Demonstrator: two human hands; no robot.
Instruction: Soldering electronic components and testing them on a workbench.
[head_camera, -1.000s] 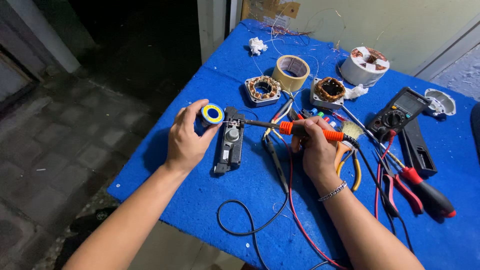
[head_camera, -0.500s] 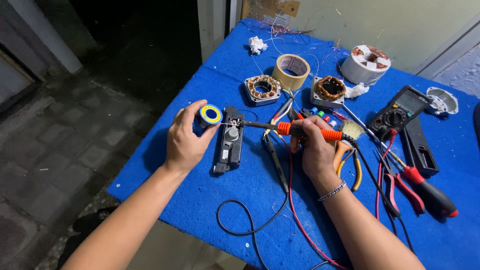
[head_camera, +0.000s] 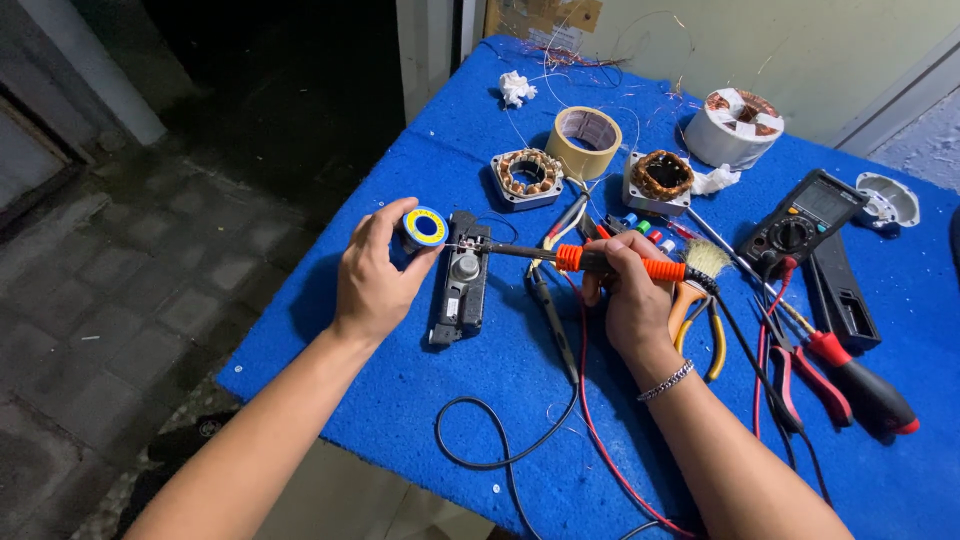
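soldering iron (head_camera: 600, 262) | lies near-horizontal; tip points left | held by right hand (head_camera: 630, 300)

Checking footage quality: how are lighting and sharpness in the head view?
Head view: blue table cover brightly and evenly lit, floor at left dark; left hand, right hand and soldering iron sharp; straight edges bow slightly toward the frame edges.

On the blue table (head_camera: 420, 400): tape roll (head_camera: 584, 139), two wound stators (head_camera: 528, 175) (head_camera: 660, 178), multimeter (head_camera: 805, 221), red-handled screwdriver (head_camera: 860, 380), crumpled paper (head_camera: 516, 88).
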